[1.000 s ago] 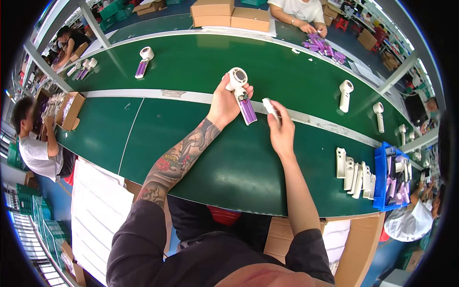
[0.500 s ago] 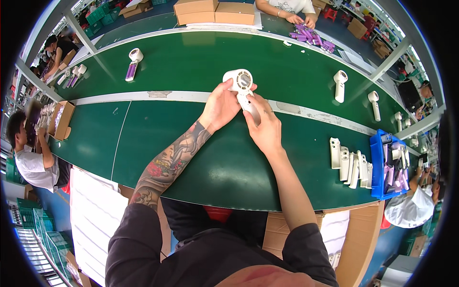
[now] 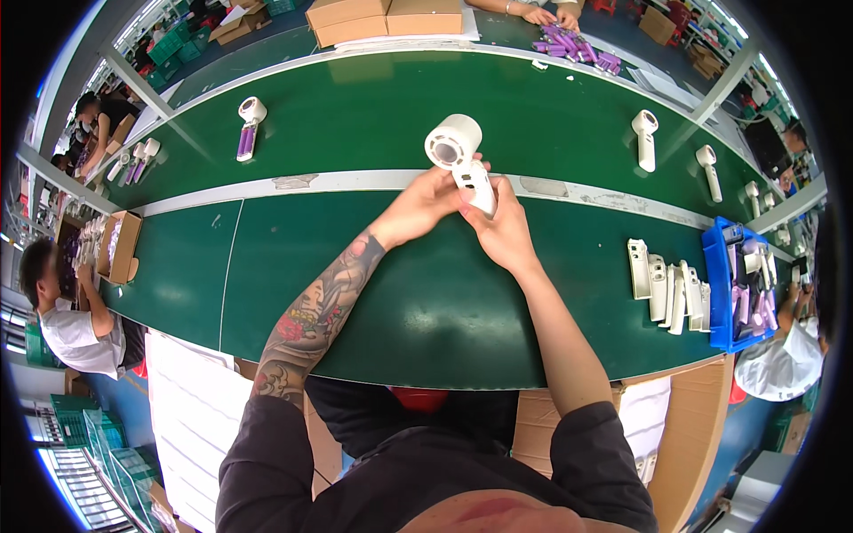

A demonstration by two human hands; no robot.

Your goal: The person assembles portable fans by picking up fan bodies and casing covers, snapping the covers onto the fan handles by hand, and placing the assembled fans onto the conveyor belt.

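Note:
A white handheld fan (image 3: 455, 140) is held up over the pale rail of the bench, its round head tilted up and away from me. My left hand (image 3: 423, 206) is closed around the neck and upper handle. On the handle's right side and lower end, the fingers of my right hand (image 3: 503, 227) are closed too. Small dark openings show near the top of the handle. My fingers hide part of the handle.
White handle shells (image 3: 668, 289) stand in a row at the right, beside a blue bin (image 3: 721, 333) of white and purple parts. Other fans (image 3: 646, 140) lie on the far green surface, one with purple cells (image 3: 246, 142). A co-worker's hands (image 3: 538, 14) are near purple cells (image 3: 573, 46).
The fan has turned in my hands, so its head now shows more of its side. My left hand has shifted from the head down to the neck. The view has moved slightly.

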